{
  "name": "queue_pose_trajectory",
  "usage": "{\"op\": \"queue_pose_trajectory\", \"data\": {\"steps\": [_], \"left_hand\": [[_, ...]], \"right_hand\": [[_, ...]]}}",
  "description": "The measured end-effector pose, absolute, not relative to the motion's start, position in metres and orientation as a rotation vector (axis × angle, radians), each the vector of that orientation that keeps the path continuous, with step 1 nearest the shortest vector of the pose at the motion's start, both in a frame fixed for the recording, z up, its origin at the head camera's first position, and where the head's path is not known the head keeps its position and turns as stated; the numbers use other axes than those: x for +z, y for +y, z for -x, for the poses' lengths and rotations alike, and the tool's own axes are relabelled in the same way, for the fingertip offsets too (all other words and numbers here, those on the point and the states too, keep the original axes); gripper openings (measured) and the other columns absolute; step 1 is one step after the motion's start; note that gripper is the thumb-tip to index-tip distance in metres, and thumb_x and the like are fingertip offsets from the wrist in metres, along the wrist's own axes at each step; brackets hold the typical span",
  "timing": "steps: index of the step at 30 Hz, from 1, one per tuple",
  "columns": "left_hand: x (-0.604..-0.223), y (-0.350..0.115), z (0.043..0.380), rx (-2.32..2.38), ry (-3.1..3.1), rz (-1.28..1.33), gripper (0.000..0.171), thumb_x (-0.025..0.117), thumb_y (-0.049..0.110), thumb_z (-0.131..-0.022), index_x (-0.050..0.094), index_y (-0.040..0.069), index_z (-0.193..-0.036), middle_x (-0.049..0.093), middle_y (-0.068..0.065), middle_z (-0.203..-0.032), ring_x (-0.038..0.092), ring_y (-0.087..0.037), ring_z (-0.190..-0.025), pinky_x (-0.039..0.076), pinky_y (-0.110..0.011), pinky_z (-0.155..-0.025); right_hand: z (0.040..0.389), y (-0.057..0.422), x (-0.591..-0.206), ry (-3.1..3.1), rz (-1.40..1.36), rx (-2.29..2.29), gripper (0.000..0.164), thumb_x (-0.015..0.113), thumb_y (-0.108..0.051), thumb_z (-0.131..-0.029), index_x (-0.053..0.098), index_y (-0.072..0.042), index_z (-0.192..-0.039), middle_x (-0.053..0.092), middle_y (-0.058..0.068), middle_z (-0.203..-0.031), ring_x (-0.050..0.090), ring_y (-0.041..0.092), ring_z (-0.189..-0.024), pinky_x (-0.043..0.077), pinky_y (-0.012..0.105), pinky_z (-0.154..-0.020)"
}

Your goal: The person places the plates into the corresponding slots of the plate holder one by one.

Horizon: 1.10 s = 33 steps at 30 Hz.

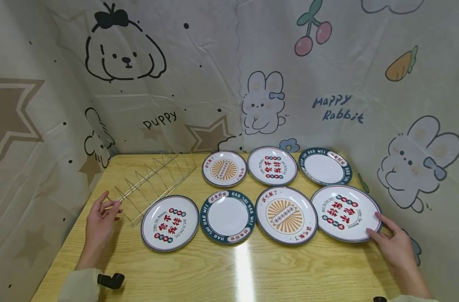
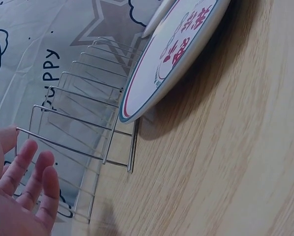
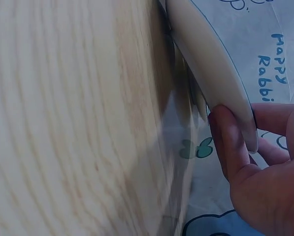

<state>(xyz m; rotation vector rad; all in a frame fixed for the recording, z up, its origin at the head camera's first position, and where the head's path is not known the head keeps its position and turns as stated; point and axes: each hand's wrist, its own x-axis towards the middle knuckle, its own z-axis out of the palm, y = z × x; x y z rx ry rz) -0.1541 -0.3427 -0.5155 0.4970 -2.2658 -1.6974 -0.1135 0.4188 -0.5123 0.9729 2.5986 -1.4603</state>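
Observation:
At the left, my left hand (image 1: 100, 220) pinches the near upper corner of a gold wire plate rack (image 1: 148, 177), thumb and fingertips at the end wire. The rack stands on the table with no plate in its slots. My right hand (image 1: 397, 242) grips the right rim of a white plate with red lettering (image 1: 342, 212), thumb on one face and fingers on the other. In the right wrist view, the pale side of this plate (image 3: 213, 64) shows, tilted. Beside the rack's near end lies another red-lettered plate (image 1: 170, 223).
A dark green-rimmed plate (image 1: 228, 217) and a sunburst plate (image 1: 287, 215) lie in the front row. Behind are a smaller sunburst plate (image 1: 224, 168), a red-lettered plate (image 1: 272, 166) and a green-rimmed plate (image 1: 325, 167). Printed cloth (image 1: 199, 75) hangs around the wooden table (image 1: 199, 272).

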Motion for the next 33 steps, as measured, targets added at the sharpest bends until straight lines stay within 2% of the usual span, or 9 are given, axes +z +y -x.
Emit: {"op": "queue_pose_trajectory", "data": {"steps": [8, 13, 16, 18, 20, 24, 27, 30, 33], "left_hand": [[-0.518, -0.342, 0.154, -1.63, -2.294, -0.488, 0.063, 0.057, 0.027, -0.107, 0.03, 0.017, -0.164, 0.059, 0.026, -0.104, 0.062, 0.008, -0.084, 0.052, -0.012, -0.071], [-0.518, -0.342, 0.154, -1.621, -2.302, -0.498, 0.064, 0.057, 0.027, -0.107, 0.029, 0.017, -0.164, 0.059, 0.027, -0.104, 0.062, 0.008, -0.084, 0.053, -0.012, -0.071], [-0.518, -0.342, 0.154, -1.627, -2.296, -0.499, 0.063, 0.057, 0.027, -0.107, 0.029, 0.018, -0.164, 0.059, 0.027, -0.103, 0.062, 0.009, -0.084, 0.053, -0.012, -0.071], [-0.517, -0.342, 0.154, -1.627, -2.294, -0.499, 0.063, 0.057, 0.026, -0.107, 0.03, 0.018, -0.164, 0.059, 0.027, -0.103, 0.062, 0.009, -0.084, 0.053, -0.012, -0.071], [-0.517, -0.342, 0.154, -1.625, -2.293, -0.5, 0.064, 0.057, 0.026, -0.107, 0.03, 0.018, -0.164, 0.059, 0.027, -0.103, 0.062, 0.009, -0.084, 0.053, -0.012, -0.071], [-0.517, -0.341, 0.153, -1.621, -2.294, -0.506, 0.063, 0.057, 0.028, -0.107, 0.03, 0.018, -0.164, 0.06, 0.027, -0.104, 0.062, 0.008, -0.085, 0.053, -0.012, -0.072], [-0.516, -0.341, 0.152, -1.622, -2.297, -0.507, 0.064, 0.057, 0.029, -0.107, 0.03, 0.019, -0.164, 0.06, 0.027, -0.105, 0.062, 0.007, -0.085, 0.053, -0.012, -0.073], [-0.516, -0.341, 0.151, -1.623, -2.301, -0.5, 0.064, 0.057, 0.03, -0.107, 0.03, 0.019, -0.164, 0.06, 0.026, -0.105, 0.062, 0.007, -0.085, 0.053, -0.012, -0.072], [-0.515, -0.34, 0.151, -1.62, -2.3, -0.498, 0.063, 0.057, 0.029, -0.107, 0.03, 0.018, -0.164, 0.06, 0.026, -0.105, 0.063, 0.007, -0.085, 0.054, -0.012, -0.072]], "right_hand": [[0.114, 0.413, -0.508, 2.605, -0.995, -1.534, 0.078, 0.068, -0.01, -0.1, 0.026, -0.023, -0.164, 0.011, 0.005, -0.174, 0.03, 0.037, -0.154, 0.047, 0.006, -0.093], [0.112, 0.412, -0.502, 2.672, -0.986, -1.537, 0.081, 0.069, -0.005, -0.098, 0.026, -0.027, -0.163, 0.014, 0.007, -0.174, 0.038, 0.041, -0.15, 0.048, 0.007, -0.092], [0.109, 0.412, -0.499, 2.713, -0.967, -1.525, 0.081, 0.07, -0.004, -0.097, 0.029, -0.027, -0.162, 0.018, 0.012, -0.173, 0.061, 0.023, -0.125, 0.05, 0.003, -0.082], [0.108, 0.413, -0.497, 2.738, -0.962, -1.485, 0.081, 0.071, -0.005, -0.096, 0.03, -0.026, -0.162, 0.02, 0.013, -0.172, 0.058, 0.007, -0.107, 0.05, 0.002, -0.078], [0.107, 0.413, -0.495, 2.748, -0.955, -1.487, 0.08, 0.07, -0.005, -0.097, 0.03, -0.026, -0.162, 0.018, 0.011, -0.173, 0.056, 0.005, -0.106, 0.05, 0.002, -0.077], [0.107, 0.412, -0.491, 2.768, -0.948, -1.488, 0.079, 0.067, -0.003, -0.098, 0.028, -0.027, -0.163, 0.012, 0.008, -0.174, 0.051, 0.039, -0.137, 0.048, 0.001, -0.078], [0.107, 0.412, -0.488, 2.781, -0.957, -1.483, 0.078, 0.065, -0.003, -0.099, 0.027, -0.028, -0.163, 0.011, 0.009, -0.174, 0.043, 0.044, -0.145, 0.048, 0.0, -0.077], [0.106, 0.413, -0.486, 2.784, -0.97, -1.508, 0.077, 0.065, -0.003, -0.099, 0.028, -0.029, -0.162, 0.015, 0.012, -0.173, 0.054, 0.028, -0.138, 0.049, 0.001, -0.075], [0.104, 0.413, -0.483, 2.78, -0.98, -1.566, 0.077, 0.064, -0.002, -0.099, 0.03, -0.031, -0.162, 0.018, 0.015, -0.172, 0.059, 0.002, -0.111, 0.049, 0.001, -0.074]]}}
